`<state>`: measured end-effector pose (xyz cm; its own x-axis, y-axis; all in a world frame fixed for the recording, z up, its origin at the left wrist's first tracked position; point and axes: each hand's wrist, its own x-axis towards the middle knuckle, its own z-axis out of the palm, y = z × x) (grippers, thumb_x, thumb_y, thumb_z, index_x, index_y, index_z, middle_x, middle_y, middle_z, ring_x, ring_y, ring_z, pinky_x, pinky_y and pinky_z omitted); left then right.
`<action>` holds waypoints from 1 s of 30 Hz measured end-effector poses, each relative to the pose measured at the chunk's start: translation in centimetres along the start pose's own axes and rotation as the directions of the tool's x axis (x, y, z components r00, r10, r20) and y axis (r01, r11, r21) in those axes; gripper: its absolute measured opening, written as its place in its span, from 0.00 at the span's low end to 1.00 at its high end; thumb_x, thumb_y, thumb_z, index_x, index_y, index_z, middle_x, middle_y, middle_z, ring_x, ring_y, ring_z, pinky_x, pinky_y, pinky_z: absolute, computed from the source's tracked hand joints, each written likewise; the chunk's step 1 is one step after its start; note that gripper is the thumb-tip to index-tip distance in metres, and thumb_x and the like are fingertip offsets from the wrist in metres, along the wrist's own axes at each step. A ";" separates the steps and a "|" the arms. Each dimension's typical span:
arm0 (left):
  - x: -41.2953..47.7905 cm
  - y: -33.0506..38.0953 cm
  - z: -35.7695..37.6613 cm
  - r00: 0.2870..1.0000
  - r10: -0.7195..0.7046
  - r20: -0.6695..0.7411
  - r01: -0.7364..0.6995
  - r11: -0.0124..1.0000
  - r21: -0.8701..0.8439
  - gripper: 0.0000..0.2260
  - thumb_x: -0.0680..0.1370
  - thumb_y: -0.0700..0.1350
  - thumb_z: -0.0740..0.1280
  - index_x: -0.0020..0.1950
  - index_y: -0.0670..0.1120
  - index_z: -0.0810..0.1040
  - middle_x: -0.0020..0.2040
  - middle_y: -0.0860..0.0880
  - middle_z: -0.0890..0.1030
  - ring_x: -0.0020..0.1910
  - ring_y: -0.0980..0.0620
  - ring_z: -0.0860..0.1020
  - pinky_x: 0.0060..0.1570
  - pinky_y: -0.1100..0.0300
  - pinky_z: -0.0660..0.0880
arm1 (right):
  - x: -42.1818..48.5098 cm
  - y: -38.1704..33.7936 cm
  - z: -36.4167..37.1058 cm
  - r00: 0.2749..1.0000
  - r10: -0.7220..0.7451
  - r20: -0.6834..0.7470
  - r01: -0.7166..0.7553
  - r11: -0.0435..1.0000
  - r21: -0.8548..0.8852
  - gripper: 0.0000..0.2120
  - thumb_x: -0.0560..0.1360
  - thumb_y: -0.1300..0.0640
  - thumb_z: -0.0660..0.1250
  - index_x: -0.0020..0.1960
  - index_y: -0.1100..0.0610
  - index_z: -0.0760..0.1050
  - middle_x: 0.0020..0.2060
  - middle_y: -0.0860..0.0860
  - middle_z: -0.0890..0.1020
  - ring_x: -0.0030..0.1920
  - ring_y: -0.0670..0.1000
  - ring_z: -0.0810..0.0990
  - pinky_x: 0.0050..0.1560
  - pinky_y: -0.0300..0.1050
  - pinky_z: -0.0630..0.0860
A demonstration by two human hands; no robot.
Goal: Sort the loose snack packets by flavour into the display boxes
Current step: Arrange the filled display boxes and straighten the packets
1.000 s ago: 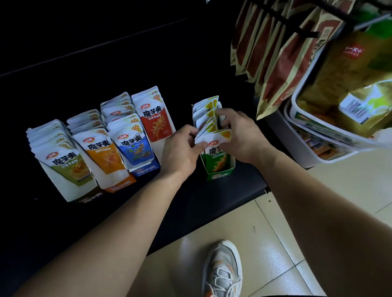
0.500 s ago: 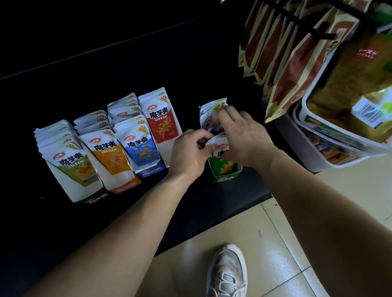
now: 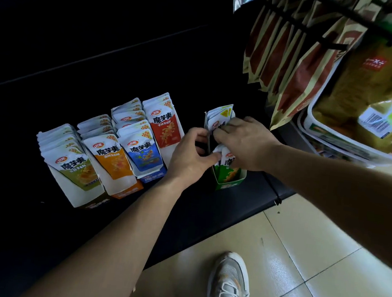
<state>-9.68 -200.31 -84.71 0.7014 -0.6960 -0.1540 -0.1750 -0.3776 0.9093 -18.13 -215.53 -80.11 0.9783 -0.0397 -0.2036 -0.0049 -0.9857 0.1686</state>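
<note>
Green packets (image 3: 220, 119) are pressed into the green display box (image 3: 229, 178) near the black bench (image 3: 205, 223) edge by the right hand (image 3: 245, 142), fingers curled over them; the front packet (image 3: 221, 152) is pinched by the left hand (image 3: 189, 157). Open bench separates it from the red box (image 3: 165, 125).

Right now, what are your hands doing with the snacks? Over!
Both hands on the green box: left hand steadying its side, right hand pressing green packets in. Nothing blocking.
</note>
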 end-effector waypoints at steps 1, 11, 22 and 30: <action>0.0 0.1 -0.1 0.999 -0.011 0.031 0.011 1.000 -0.017 0.25 0.70 0.49 0.79 0.63 0.55 0.72 0.54 0.59 0.78 0.47 0.60 0.80 0.48 0.61 0.79 | -0.1 0.2 -0.1 1.000 -0.025 0.013 0.025 1.000 0.004 0.32 0.69 0.42 0.75 0.67 0.52 0.67 0.58 0.50 0.78 0.62 0.54 0.74 0.59 0.50 0.71; -0.4 -0.9 0.0 0.979 -0.105 0.175 0.110 0.994 -0.021 0.28 0.71 0.51 0.76 0.65 0.67 0.67 0.60 0.63 0.76 0.57 0.51 0.80 0.57 0.47 0.79 | -0.1 0.3 0.7 0.984 0.043 0.175 -0.070 0.986 0.151 0.21 0.69 0.42 0.75 0.60 0.44 0.74 0.50 0.45 0.82 0.51 0.50 0.81 0.44 0.44 0.72; -0.8 -2.8 0.8 0.938 -0.229 0.261 0.253 0.965 -0.062 0.33 0.77 0.37 0.72 0.72 0.64 0.64 0.64 0.51 0.73 0.42 0.49 0.86 0.44 0.56 0.83 | -0.1 -0.3 0.9 0.954 0.291 0.069 -0.298 0.943 0.147 0.19 0.70 0.43 0.74 0.56 0.47 0.75 0.46 0.50 0.81 0.47 0.56 0.81 0.40 0.45 0.71; -0.5 -1.9 1.4 0.940 -0.255 0.226 0.263 0.965 -0.006 0.31 0.75 0.39 0.74 0.72 0.58 0.65 0.51 0.59 0.74 0.43 0.48 0.85 0.38 0.61 0.82 | 0.5 -0.6 1.0 0.906 0.415 0.081 -0.423 0.884 0.198 0.22 0.67 0.50 0.76 0.58 0.51 0.73 0.46 0.51 0.81 0.47 0.58 0.83 0.38 0.47 0.72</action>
<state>-10.71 -200.10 -86.89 0.5475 -0.6963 -0.4641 0.0199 -0.5436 0.8391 -17.84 -215.08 -81.26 0.8675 -0.4585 -0.1929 -0.4591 -0.8873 0.0441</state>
